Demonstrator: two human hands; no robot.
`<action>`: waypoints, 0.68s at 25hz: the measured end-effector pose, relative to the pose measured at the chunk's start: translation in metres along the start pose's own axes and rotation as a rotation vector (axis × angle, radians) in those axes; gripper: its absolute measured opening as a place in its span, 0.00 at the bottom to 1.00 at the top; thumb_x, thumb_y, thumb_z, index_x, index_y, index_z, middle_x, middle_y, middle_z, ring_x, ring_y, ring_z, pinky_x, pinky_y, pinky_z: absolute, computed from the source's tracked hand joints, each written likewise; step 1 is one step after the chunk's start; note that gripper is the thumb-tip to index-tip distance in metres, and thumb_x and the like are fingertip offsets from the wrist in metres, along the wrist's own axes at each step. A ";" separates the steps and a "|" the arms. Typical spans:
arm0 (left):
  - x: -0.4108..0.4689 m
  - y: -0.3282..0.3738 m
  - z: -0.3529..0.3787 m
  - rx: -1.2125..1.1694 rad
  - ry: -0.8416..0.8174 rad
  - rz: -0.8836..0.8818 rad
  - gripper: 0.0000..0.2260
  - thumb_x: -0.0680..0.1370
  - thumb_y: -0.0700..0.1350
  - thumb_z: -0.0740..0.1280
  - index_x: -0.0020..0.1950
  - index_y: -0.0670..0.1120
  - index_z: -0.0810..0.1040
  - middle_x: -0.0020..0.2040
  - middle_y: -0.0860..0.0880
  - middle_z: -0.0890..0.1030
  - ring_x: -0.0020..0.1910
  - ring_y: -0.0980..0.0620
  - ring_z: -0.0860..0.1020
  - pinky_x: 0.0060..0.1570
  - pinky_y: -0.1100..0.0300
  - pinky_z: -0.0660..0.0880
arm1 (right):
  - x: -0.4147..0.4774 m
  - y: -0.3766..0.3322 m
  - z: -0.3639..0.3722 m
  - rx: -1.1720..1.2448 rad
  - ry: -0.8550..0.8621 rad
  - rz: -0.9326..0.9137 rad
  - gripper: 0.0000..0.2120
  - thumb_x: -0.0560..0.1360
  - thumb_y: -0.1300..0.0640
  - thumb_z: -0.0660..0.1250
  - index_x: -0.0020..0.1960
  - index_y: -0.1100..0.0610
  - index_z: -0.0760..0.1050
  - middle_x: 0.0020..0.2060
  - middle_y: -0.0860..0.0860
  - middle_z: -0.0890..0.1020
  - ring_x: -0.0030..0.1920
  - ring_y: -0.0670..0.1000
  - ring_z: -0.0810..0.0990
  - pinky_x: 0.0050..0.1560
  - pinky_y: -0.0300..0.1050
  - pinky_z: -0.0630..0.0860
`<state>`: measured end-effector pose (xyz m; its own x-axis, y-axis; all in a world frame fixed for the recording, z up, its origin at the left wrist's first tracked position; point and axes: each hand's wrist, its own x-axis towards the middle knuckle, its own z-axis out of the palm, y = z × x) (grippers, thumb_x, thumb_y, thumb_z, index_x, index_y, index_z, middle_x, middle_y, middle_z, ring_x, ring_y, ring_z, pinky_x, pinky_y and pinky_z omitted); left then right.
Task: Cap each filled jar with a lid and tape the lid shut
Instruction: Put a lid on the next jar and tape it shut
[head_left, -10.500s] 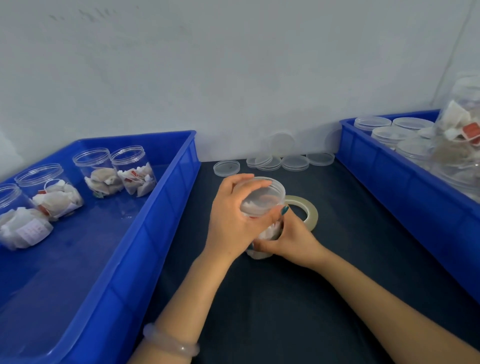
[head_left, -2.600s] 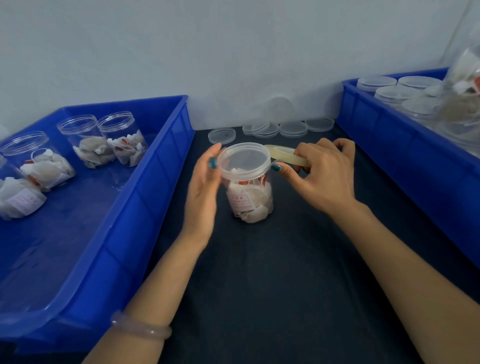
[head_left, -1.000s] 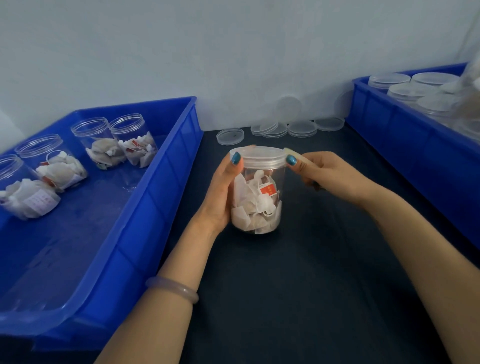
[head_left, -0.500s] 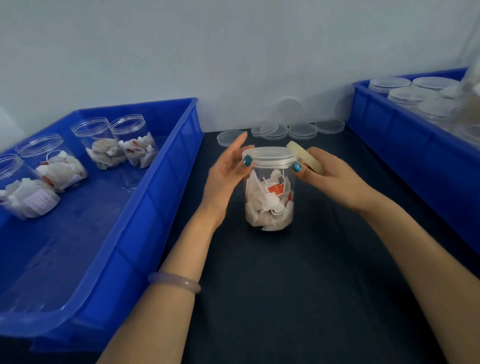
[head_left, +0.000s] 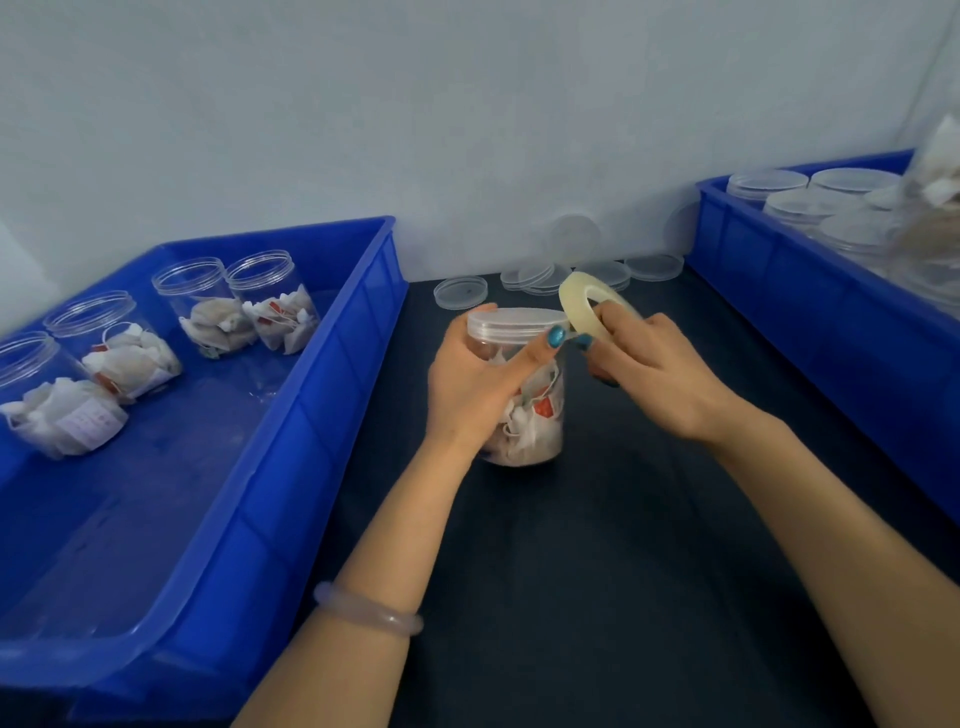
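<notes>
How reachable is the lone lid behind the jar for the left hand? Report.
Likely yes: the lone lid lies uncovered just beyond the left hand, though that hand grips the capped jar and must let go first.

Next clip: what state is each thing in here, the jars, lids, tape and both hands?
Held jar: filled, capped, gripped by the left hand.
Lid: seated on that jar.
Tape roll: held by the right hand at the lid's edge.
Open jars: filled, no lids, in the left bin.
Capped jars: in the right bin.
Spare lids: loose, at the back of the table.
</notes>
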<state>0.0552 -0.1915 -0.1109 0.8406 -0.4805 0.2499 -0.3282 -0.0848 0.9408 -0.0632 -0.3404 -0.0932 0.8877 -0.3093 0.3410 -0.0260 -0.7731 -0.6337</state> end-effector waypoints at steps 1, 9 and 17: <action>0.001 0.000 -0.001 -0.025 0.027 -0.013 0.47 0.54 0.74 0.74 0.68 0.54 0.73 0.56 0.60 0.80 0.55 0.64 0.78 0.49 0.68 0.75 | 0.001 0.002 -0.002 -0.083 0.040 -0.028 0.22 0.81 0.40 0.52 0.45 0.57 0.71 0.33 0.53 0.77 0.38 0.56 0.74 0.51 0.53 0.68; 0.005 -0.002 -0.011 -0.089 0.147 0.031 0.41 0.54 0.67 0.78 0.63 0.54 0.74 0.54 0.58 0.82 0.55 0.61 0.80 0.55 0.60 0.79 | 0.005 0.013 -0.010 -0.525 0.323 0.062 0.31 0.72 0.27 0.47 0.37 0.50 0.75 0.26 0.48 0.72 0.33 0.48 0.64 0.48 0.45 0.53; 0.001 0.001 -0.015 -0.234 -0.172 0.008 0.42 0.51 0.76 0.75 0.58 0.56 0.77 0.54 0.58 0.84 0.56 0.58 0.81 0.56 0.57 0.78 | 0.005 0.009 -0.009 -0.325 0.334 0.043 0.29 0.69 0.25 0.51 0.33 0.49 0.73 0.23 0.45 0.70 0.33 0.48 0.67 0.51 0.48 0.60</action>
<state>0.0625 -0.1792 -0.1060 0.7464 -0.6231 0.2339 -0.2092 0.1139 0.9712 -0.0629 -0.3538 -0.0909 0.6871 -0.4654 0.5580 -0.2501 -0.8725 -0.4198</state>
